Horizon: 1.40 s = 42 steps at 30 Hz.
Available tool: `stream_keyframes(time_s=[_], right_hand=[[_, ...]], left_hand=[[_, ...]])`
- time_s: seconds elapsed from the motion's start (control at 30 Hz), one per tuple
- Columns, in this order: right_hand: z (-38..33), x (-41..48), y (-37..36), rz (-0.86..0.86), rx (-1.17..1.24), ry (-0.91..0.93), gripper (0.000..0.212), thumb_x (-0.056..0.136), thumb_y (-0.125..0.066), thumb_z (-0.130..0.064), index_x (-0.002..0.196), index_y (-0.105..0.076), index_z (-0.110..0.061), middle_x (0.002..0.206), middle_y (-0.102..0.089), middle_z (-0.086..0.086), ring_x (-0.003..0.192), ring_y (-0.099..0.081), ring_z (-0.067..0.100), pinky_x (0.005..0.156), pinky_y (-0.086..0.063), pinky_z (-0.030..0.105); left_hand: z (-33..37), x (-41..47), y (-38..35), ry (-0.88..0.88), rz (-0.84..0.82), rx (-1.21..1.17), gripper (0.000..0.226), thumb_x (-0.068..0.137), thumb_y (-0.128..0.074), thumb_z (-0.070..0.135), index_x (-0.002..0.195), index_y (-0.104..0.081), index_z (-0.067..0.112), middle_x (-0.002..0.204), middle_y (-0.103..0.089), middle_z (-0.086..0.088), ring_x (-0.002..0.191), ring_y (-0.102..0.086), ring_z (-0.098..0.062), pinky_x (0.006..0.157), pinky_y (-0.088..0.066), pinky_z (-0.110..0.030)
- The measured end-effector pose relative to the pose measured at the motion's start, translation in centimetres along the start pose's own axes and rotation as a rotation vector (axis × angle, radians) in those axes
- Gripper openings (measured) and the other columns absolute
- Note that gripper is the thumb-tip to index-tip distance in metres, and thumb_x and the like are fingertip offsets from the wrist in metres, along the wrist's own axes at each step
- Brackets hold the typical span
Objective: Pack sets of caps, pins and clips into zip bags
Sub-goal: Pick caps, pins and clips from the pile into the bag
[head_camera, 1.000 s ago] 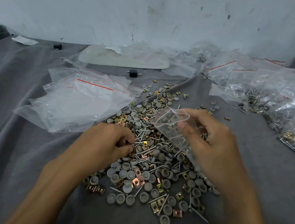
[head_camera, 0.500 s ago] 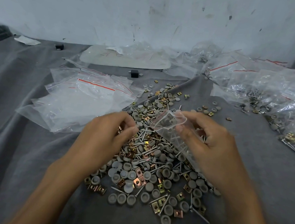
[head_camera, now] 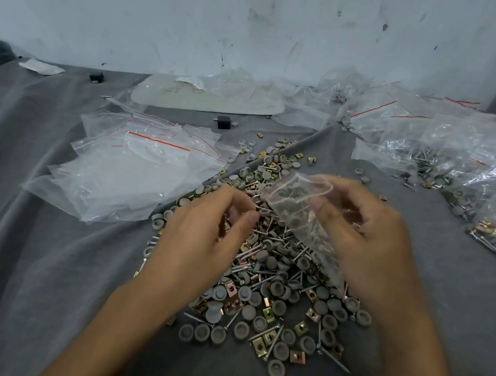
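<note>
Right hand [head_camera: 370, 246]: grips a clear zip bag [head_camera: 294, 206], partly filled, mouth open toward the left.
Left hand [head_camera: 200, 238]: fingers curled toward thumb, beside the bag mouth; contents blurred.
Pile [head_camera: 272, 284]: grey caps [head_camera: 276, 369], pins [head_camera: 333, 359] and brass clips [head_camera: 258, 344] loose on grey cloth [head_camera: 27, 270], beneath both hands.
Empty bags [head_camera: 136, 174]: stacked left of the pile.
Filled bags [head_camera: 461, 170]: heaped at far right.

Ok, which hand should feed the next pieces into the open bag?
Left. The left hand sits beside the mouth of the zip bag, grip pinched, directly over the loose pile. The right hand is occupied holding that bag up.
</note>
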State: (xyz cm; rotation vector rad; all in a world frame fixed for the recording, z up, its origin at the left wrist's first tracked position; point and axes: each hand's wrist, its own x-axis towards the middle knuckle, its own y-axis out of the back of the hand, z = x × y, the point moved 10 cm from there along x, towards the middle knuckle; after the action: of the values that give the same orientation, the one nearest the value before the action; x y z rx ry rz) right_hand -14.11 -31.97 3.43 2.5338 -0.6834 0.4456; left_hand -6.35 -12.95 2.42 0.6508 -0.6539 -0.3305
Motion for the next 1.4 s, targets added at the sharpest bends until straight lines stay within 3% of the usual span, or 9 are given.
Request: stream_keyframes(time_s=[0.2,0.37,0.5,0.63,0.8,0.93,1.07,1.17,1.4], right_hand=[[0.3,0.0,1.4,0.109,0.035,-0.042,0.024,0.097,-0.066,-0.037,0.121,-0.069,-0.041,0.099,-0.073,-0.015,0.081,-0.065,0.003,0.068,-0.055,0.029],[0.1,-0.1,0.8,0.07,0.048,-0.052,0.024,0.097,-0.065,-0.035,0.12,-0.07,-0.04,0.101,-0.073,-0.02,0.091,-0.069,0.004,0.079,-0.062,0.041],[-0.1,0.0,0.5,0.06,0.027,-0.017,0.023,0.098,-0.066,-0.031,0.12,-0.071,-0.036,0.1,-0.073,-0.023,0.091,-0.067,-0.004,0.072,-0.054,0.016],[-0.1,0.0,0.2,0.032,0.011,-0.003,0.024,0.098,-0.065,-0.031,0.12,-0.071,-0.035,0.102,-0.072,-0.025,0.095,-0.066,-0.006,0.075,-0.049,0.009],[-0.3,0.1,-0.2,-0.006,-0.001,0.013,0.025,0.096,-0.063,-0.034,0.119,-0.071,-0.038,0.102,-0.072,-0.023,0.097,-0.067,-0.001,0.078,-0.05,0.011],[0.0,0.0,-0.8,-0.053,-0.021,0.01,0.025,0.098,-0.064,-0.035,0.121,-0.07,-0.04,0.104,-0.072,-0.021,0.098,-0.067,0.0,0.077,-0.05,0.012],[-0.1,-0.2,-2.1,-0.14,-0.085,0.042,0.025,0.097,-0.065,-0.035,0.121,-0.069,-0.042,0.107,-0.068,-0.03,0.1,-0.064,-0.005,0.075,-0.045,0.008],[-0.2,-0.4,-3.1,-0.203,-0.084,0.054,0.027,0.098,-0.067,-0.03,0.122,-0.07,-0.04,0.111,-0.069,-0.026,0.106,-0.065,-0.002,0.083,-0.052,0.018],[-0.1,-0.5,-3.8,-0.262,-0.077,0.048,0.027,0.098,-0.066,-0.029,0.123,-0.07,-0.036,0.112,-0.07,-0.02,0.107,-0.065,0.0,0.086,-0.055,0.023]], left_hand=[[2.0,-1.5,-4.8,-0.213,-0.307,0.284,0.031,0.101,-0.056,0.039,0.13,-0.065,0.032,0.108,-0.056,0.011,0.103,-0.051,-0.009,0.088,-0.045,-0.027],[1.2,-1.7,-5.6,-0.189,-0.35,0.31,0.038,0.102,-0.049,0.043,0.138,-0.058,0.037,0.112,-0.052,0.013,0.108,-0.048,-0.008,0.094,-0.042,-0.026],[1.5,-1.5,-5.4,-0.195,-0.308,0.316,0.029,0.102,-0.05,0.046,0.122,-0.066,0.032,0.104,-0.055,0.012,0.102,-0.053,-0.01,0.091,-0.045,-0.028],[1.1,-1.0,-4.6,-0.158,-0.241,0.306,0.03,0.103,-0.045,0.039,0.114,-0.069,0.025,0.102,-0.062,0.011,0.099,-0.056,-0.011,0.087,-0.042,-0.023],[-0.7,0.1,-1.9,-0.022,-0.118,0.185,0.023,0.102,-0.046,0.039,0.108,-0.066,0.029,0.1,-0.062,0.016,0.097,-0.054,-0.005,0.083,-0.042,-0.025],[-2.0,0.6,0.3,0.083,-0.003,0.019,0.009,0.102,-0.053,0.034,0.097,-0.06,0.037,0.08,-0.056,0.022,0.081,-0.053,0.006,0.066,-0.035,-0.011],[-2.1,0.5,0.9,0.101,0.027,-0.117,0.012,0.102,-0.052,0.037,0.098,-0.062,0.035,0.078,-0.06,0.016,0.069,-0.055,-0.003,0.057,-0.037,-0.017],[-1.8,0.3,0.4,0.098,0.027,-0.203,0.012,0.103,-0.051,0.035,0.098,-0.062,0.035,0.073,-0.058,0.016,0.063,-0.051,-0.005,0.055,-0.038,-0.021],[-1.0,0.1,-0.7,0.07,-0.022,-0.168,0.012,0.102,-0.053,0.037,0.105,-0.064,0.036,0.083,-0.064,0.014,0.078,-0.059,-0.007,0.061,-0.044,-0.027]])
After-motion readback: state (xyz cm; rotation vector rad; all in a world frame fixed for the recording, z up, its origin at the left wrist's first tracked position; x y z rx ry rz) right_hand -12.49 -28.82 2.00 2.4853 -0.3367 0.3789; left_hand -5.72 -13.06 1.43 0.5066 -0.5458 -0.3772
